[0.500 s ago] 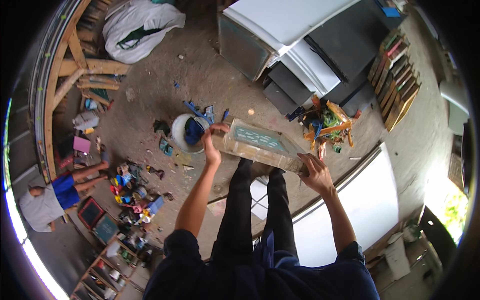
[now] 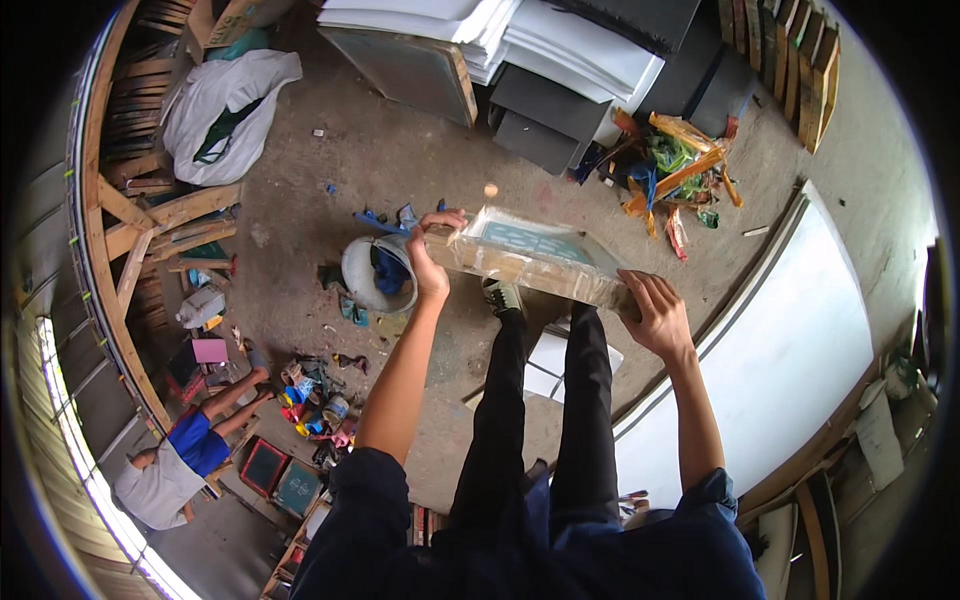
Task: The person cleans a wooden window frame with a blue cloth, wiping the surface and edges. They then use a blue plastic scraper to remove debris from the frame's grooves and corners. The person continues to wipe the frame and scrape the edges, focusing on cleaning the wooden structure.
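Note:
Between my hands is a screen-printing frame point(image 2: 535, 272), a wooden frame with worn tape round its edges and a teal mesh marked with pale shapes. It is held in the air above my legs, tilted so the near side faces me. My left hand point(image 2: 430, 262) grips its left end, with fingers over the far corner. At the right end my right hand point(image 2: 658, 312) is wrapped round the corner, thumb hidden. Below the frame on the left stands a white bucket point(image 2: 358, 272) with blue cloth or plastic inside.
Paint tubs point(image 2: 300, 395) clutter the floor at left, near a seated person point(image 2: 165, 485). Stacked white sheets point(image 2: 575, 45) and a black box point(image 2: 545, 120) stand ahead. Colourful scraps point(image 2: 685, 165) lie at right, beside a large white board point(image 2: 770, 340). White sheets point(image 2: 545, 365) lie between my legs.
The whole view has shifted, with the white board and the seated person now further into it. The frame stays in both hands, its near side turned slightly more toward me. One shoe now shows.

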{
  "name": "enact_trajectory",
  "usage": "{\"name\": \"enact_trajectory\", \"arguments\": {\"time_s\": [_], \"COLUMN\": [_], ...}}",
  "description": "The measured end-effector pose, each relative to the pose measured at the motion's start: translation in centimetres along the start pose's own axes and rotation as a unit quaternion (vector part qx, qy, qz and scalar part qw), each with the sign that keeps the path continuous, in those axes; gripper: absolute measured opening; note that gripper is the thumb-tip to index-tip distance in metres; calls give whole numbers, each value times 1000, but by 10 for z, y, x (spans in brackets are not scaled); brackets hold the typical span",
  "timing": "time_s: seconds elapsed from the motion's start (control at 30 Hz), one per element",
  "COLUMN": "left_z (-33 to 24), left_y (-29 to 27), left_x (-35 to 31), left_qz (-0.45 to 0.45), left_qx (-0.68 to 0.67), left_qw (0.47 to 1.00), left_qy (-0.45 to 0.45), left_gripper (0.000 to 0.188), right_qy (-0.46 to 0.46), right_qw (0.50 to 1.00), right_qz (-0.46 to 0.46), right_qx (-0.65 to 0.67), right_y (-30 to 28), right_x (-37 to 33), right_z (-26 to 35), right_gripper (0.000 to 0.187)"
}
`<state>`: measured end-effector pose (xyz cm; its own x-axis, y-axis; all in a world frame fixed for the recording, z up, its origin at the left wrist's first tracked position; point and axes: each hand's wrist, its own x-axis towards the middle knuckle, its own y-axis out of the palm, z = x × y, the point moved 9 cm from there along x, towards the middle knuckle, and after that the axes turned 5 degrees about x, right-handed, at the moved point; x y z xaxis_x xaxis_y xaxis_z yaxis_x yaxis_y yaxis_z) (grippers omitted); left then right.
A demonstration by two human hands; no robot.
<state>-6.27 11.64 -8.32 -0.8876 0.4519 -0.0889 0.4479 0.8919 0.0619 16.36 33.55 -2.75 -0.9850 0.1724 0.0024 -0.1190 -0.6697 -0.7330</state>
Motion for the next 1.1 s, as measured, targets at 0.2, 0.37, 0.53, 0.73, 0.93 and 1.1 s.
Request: {"name": "enact_trajectory", "arguments": {"time_s": [0.2,0.37,0.53,0.73,0.93,1.1], "left_z": [85,129,130,142,158,154], "left_y": [-26,-44,-31,-6,4,29], "left_x": [16,19,37,104,173,204], "left_qz": [-52,-104,-69,-159,-194,-90], "left_qx": [-42,-56,-53,-58,-40,27], "left_qw": [995,983,991,978,977,995], "left_qy": [-78,-139,-100,-121,-73,21], "left_gripper": [46,46,44,51,68,73], "right_qy": [-1,-7,-9,-21,-40,35], "right_qw": [1000,999,999,998,996,998], "right_qz": [-13,-8,-6,-53,-82,-54], "right_qx": [-26,-36,-39,-28,-17,10], "right_y": [52,73,67,37,23,21], "right_x": [20,30,43,103,152,180], "right_z": [-36,-54,-68,-102,-149,-196], "right_gripper": [60,60,59,49,48,52]}}
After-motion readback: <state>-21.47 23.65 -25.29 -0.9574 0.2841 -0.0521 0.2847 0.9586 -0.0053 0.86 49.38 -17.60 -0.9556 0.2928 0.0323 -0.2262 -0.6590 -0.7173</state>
